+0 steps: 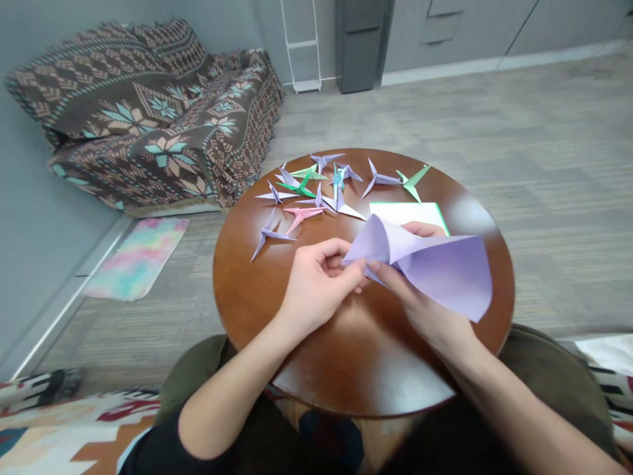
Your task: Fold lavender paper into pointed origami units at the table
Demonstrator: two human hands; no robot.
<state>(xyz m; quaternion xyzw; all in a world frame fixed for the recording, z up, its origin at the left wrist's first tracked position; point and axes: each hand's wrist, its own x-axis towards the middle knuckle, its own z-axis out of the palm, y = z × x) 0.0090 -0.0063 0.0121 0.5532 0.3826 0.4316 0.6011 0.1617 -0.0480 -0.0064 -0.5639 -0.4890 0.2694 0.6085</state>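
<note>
A sheet of purple paper (448, 270), partly folded and curling open, is held up above the near half of the round table. My left hand (321, 277) pinches its left corner between thumb and fingers. My right hand (405, 290) grips the paper close by, its thumb pressed near the left thumb and its fingers behind the sheet. The two thumb tips almost meet at the fold. Part of the right fingers shows behind the paper; the rest is hidden. Just beyond lies a stack of white paper (408, 212) with a green edge, partly covered by the held sheet.
Several folded paper figures in purple, green and pink lie across the far left of the brown table (247, 290). A pink figure (302, 215) and a purple figure (271, 234) are nearest my left hand. A light green figure (414, 182) lies behind the stack. Beyond stands a covered sofa (163, 132).
</note>
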